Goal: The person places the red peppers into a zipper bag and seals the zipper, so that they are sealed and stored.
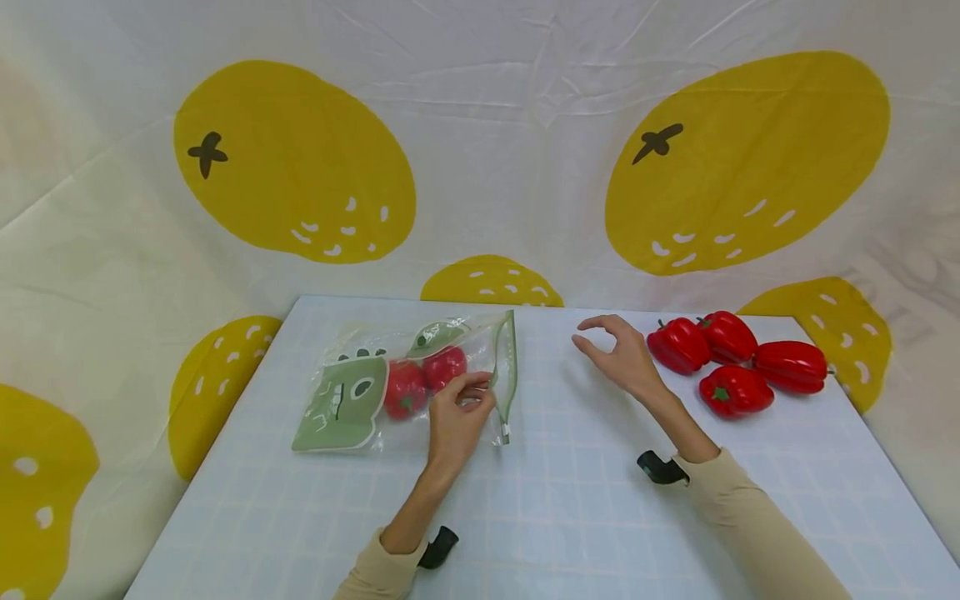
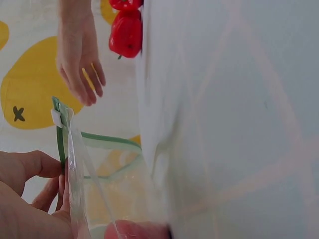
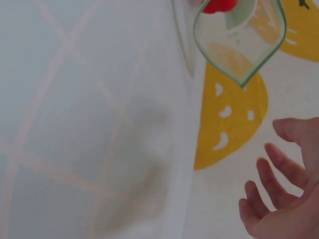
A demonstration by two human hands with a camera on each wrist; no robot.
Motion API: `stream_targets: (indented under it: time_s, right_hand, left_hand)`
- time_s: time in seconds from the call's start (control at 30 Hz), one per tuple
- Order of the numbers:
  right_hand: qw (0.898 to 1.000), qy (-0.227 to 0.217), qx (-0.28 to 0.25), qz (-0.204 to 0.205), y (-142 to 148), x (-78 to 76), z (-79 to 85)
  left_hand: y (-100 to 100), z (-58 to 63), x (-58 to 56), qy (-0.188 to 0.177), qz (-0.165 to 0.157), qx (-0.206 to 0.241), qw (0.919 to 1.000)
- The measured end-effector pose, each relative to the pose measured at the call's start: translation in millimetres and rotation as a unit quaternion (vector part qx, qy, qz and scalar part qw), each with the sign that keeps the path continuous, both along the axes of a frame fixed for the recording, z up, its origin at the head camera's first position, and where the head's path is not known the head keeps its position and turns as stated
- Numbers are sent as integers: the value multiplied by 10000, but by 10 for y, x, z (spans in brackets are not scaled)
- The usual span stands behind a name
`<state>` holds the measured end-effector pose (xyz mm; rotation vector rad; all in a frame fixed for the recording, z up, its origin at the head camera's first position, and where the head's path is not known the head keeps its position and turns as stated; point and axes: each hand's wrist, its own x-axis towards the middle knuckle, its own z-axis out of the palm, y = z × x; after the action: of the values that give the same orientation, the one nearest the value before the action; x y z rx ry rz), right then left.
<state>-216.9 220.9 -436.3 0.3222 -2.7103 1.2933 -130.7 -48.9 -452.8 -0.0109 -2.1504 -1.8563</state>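
Observation:
A clear zip bag (image 1: 341, 408) with a green cartoon animal print lies on the left half of the table, two red bell peppers (image 1: 405, 387) inside it. My left hand (image 1: 459, 421) pinches the bag's front side near the mouth between thumb and fingers. The green-edged mouth faces right and gapes, as the right wrist view also shows; a white slider (image 2: 57, 118) sits at one end of it. My right hand (image 1: 626, 358) is held in the air between bag and loose peppers, fingers apart and gently bent, holding nothing.
Several loose red bell peppers (image 1: 737, 392) are grouped at the table's right back corner. A pale checked cloth covers the table (image 1: 555, 517). Behind it hangs a white curtain (image 1: 510, 167) printed with large yellow fruit. Each wrist wears a black camera mount (image 1: 662, 468).

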Motion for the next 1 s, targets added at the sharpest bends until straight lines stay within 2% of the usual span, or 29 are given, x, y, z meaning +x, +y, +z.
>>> stream_targets:
  time_s: [0.27, 0.53, 0.67, 0.8, 1.0]
  right_hand:
    - [9981, 173, 89, -580, 216, -8, 28]
    - [9903, 859, 122, -1087, 393, -50, -5]
    - [9862, 1059, 176, -1260, 468, -56, -23]
    - [9841, 1071, 169, -1405, 559, -48, -44]
    - [9829, 848, 257, -1612, 697, -42, -94]
  left_hand:
    - [2, -9, -6, -1, -7, 21, 10000]
    - [-12, -6, -9, 0, -14, 31, 10000]
    - [-20, 4, -1, 31, 9, 57, 10000]
    - [-17, 9, 3, 25, -8, 61, 10000]
    - [-9, -14, 5, 38, 1, 92, 10000]
